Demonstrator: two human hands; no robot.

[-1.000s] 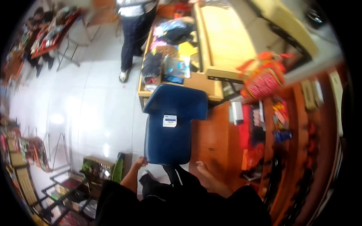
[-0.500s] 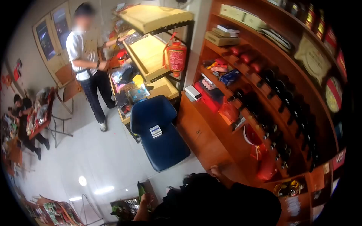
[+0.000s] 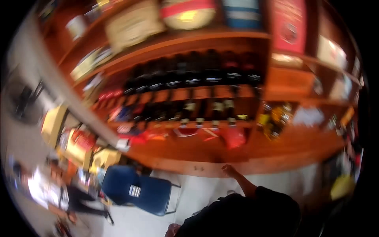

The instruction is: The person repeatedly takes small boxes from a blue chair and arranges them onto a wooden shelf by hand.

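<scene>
My right hand (image 3: 229,170) is at the front edge of a reddish-brown wooden cabinet (image 3: 177,166), near its small knobs. Whether it touches the wood, I cannot tell. Its fingers look bent, but blur hides how far they are closed. Only part of my left hand (image 3: 172,230) shows at the bottom edge, beside my dark clothing, with its fingers smeared. The nearest thing to it is a dark blue chair (image 3: 154,195), with a small white box (image 3: 134,191) on the seat.
Rows of dark bottles (image 3: 193,73) lie on the shelves above the cabinet top. A red bag (image 3: 233,137) sits on the cabinet top. A person in a white shirt (image 3: 37,183) stands at the left, by a wooden rack (image 3: 79,148). Something yellow (image 3: 342,187) is at the right.
The view has swung right, so the shelves now fill the middle and the chair and person appear further left and lower. My left hand has dropped toward the bottom edge. My right hand stays by the cabinet.
</scene>
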